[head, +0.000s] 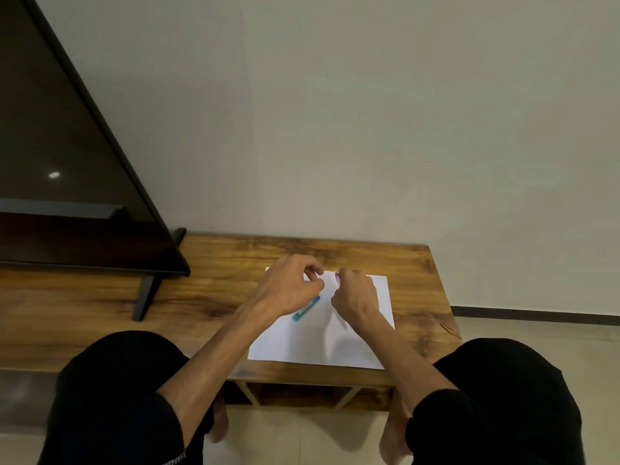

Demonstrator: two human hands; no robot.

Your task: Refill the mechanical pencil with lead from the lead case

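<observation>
Pencil (337, 278) pinched upright in the curled right hand (355, 297); left hand (288, 286) curled, its contents unclear.

A home living room: television (67, 156) on a low wooden stand (412, 263).

- The worktop (412, 263) runs across the middle of the frame, its far edge against the wall (369, 112).
- A sheet of paper (318, 347) lies on the worktop, right of centre.
- A television (67, 162) stands on the worktop's left part, filling the upper left of the frame.
- The lead case (306, 308) lies on the paper, partly under the left hand (288, 286).
- The right hand (355, 297) is over the paper, just right of the left hand, near the paper's far edge.
- The person's knees (127, 380) sit at lower left and lower right, before the worktop.
</observation>
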